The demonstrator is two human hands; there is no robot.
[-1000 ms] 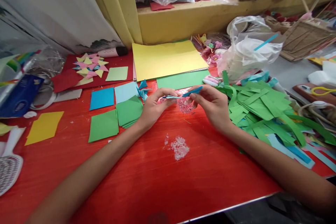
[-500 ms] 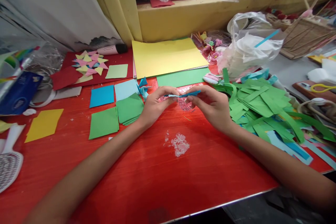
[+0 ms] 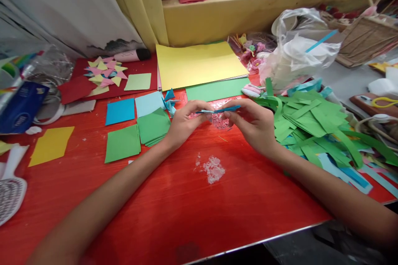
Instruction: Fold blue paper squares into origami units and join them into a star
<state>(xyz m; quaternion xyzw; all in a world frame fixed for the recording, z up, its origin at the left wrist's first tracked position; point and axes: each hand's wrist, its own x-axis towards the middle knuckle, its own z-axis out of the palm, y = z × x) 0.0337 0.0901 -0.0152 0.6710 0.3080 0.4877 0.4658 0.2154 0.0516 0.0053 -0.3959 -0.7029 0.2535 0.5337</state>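
Both my hands meet over the middle of the red table (image 3: 174, 207). My left hand (image 3: 184, 123) and my right hand (image 3: 251, 123) pinch the two ends of a folded blue paper piece (image 3: 219, 110), held flat and nearly level between them. Under the paper sits a small clear cup with pink bits (image 3: 220, 121), partly hidden by my fingers. Left of my left hand lie folded blue pieces (image 3: 170, 102), a stack of green squares (image 3: 154, 127), a light blue square (image 3: 148, 104) and a blue square (image 3: 120, 111).
A heap of green and blue paper strips (image 3: 314, 128) lies to the right. Yellow (image 3: 199, 64) and green sheets (image 3: 216, 90) lie behind my hands. A paper star (image 3: 104, 72) rests on red card at back left. A white glue smear (image 3: 213, 169) marks the table. A plastic bag (image 3: 298, 56) stands at back right.
The blue paper, tilted up at its right end a second ago, now lies level and pressed flatter between my fingers. My hands have stayed in place.
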